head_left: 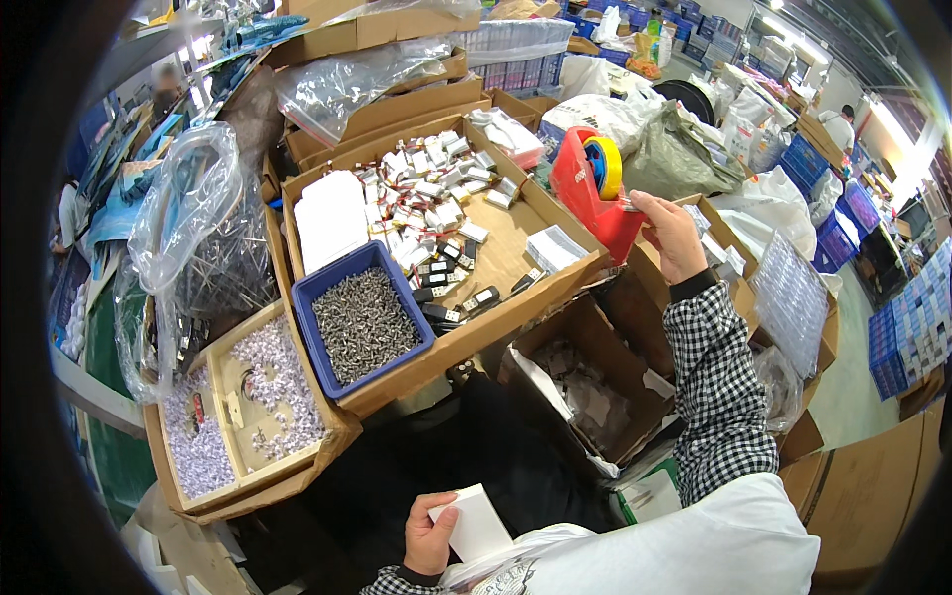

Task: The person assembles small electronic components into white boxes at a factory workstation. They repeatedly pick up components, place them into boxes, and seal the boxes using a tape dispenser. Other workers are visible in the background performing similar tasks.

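My left hand (428, 534) is closed on a small flat white box (474, 526), low in front of my body. To the right, my right hand (671, 233) reaches out to a red tape dispenser (577, 183), which carries a tape roll with a yellow core (607, 167). Thumb and forefinger pinch together at the dispenser's cutting end, on what looks like the loose end of the tape; the tape itself is hardly visible. Left of the dispenser, a shallow cardboard tray (511, 223) holds many small silver battery packs (421, 183), several black USB-plug pieces (483, 297) and white sheets (330, 218).
A blue bin of small screws (359, 322) sits at the tray's near left corner. Beside it is a divided wooden box (236, 436) of small pale parts. An open carton (635, 421) with plastic scraps stands below the dispenser. Clear plastic trays (790, 293) lie at right.
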{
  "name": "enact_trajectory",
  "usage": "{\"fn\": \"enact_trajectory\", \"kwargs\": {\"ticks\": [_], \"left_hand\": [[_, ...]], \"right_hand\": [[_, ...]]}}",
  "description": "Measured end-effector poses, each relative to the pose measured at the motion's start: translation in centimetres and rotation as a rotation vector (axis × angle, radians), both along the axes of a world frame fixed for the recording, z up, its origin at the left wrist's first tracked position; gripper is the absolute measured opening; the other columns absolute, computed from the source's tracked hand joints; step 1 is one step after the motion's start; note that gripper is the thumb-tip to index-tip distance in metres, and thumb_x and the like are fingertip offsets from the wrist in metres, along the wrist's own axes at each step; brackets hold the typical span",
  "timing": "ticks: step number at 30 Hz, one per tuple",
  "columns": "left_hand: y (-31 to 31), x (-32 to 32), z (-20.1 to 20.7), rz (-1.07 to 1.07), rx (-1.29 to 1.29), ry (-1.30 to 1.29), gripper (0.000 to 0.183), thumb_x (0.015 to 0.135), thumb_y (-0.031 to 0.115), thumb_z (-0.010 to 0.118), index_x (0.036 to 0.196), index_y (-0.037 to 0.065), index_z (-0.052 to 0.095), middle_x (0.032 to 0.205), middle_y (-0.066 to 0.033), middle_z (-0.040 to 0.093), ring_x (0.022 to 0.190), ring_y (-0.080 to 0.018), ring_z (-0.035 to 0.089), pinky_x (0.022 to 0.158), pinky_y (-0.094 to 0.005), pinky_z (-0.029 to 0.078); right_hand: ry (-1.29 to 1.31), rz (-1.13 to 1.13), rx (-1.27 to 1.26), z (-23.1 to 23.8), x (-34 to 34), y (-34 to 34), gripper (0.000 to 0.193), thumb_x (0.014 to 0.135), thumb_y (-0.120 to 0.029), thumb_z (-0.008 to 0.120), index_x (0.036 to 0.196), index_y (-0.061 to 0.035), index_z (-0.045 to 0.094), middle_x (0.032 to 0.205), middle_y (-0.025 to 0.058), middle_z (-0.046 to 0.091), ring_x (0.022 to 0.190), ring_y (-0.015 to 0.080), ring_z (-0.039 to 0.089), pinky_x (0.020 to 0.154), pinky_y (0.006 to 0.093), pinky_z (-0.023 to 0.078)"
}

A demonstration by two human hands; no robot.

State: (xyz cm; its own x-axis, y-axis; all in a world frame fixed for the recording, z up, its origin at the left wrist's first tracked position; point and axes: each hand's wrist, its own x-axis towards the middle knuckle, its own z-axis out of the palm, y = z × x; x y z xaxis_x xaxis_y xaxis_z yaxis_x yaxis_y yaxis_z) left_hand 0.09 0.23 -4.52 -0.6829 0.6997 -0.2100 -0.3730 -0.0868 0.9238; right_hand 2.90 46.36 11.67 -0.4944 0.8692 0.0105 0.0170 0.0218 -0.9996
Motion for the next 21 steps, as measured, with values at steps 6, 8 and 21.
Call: {"fn": "enact_trajectory", "kwargs": {"ticks": [6,8,21], "left_hand": [[-0.1,0.2,0.0,0.013,0.023,-0.036,0.017,0.092,0.01,0.059,0.109,0.006,0.056,0.102,-0.0066,0.063,0.09,-0.0128,0.059,0.082,-0.0271,0.048],[-0.1,0.2,0.0,0.019,0.035,-0.062,0.017,0.092,0.01,0.059,0.108,0.006,0.056,0.101,-0.0067,0.063,0.09,-0.0128,0.059,0.082,-0.0271,0.048],[-0.2,0.4,0.3,0.037,0.017,-0.059,0.017,0.092,0.01,0.059,0.108,0.006,0.056,0.102,-0.0071,0.063,0.091,-0.0136,0.059,0.083,-0.0278,0.048]], "right_hand": [[0.333,0.024,0.05,0.7,-0.7,-0.4,0.019,0.086,-0.022,0.068,0.097,-0.0061,0.068,0.084,-0.005,0.061,0.071,0.0023,0.046,0.065,0.0205,0.036],[0.336,0.027,0.038,1.0,-0.6,-0.8,0.018,0.086,-0.023,0.069,0.094,-0.0068,0.068,0.08,-0.0055,0.059,0.071,0.0028,0.046,0.064,0.0205,0.036],[0.377,0.008,-0.259,-2.1,1.8,-3.6,0.015,0.09,-0.022,0.064,0.098,-0.0089,0.061,0.092,-0.0006,0.065,0.079,0.0069,0.058,0.071,0.023,0.046]]}}
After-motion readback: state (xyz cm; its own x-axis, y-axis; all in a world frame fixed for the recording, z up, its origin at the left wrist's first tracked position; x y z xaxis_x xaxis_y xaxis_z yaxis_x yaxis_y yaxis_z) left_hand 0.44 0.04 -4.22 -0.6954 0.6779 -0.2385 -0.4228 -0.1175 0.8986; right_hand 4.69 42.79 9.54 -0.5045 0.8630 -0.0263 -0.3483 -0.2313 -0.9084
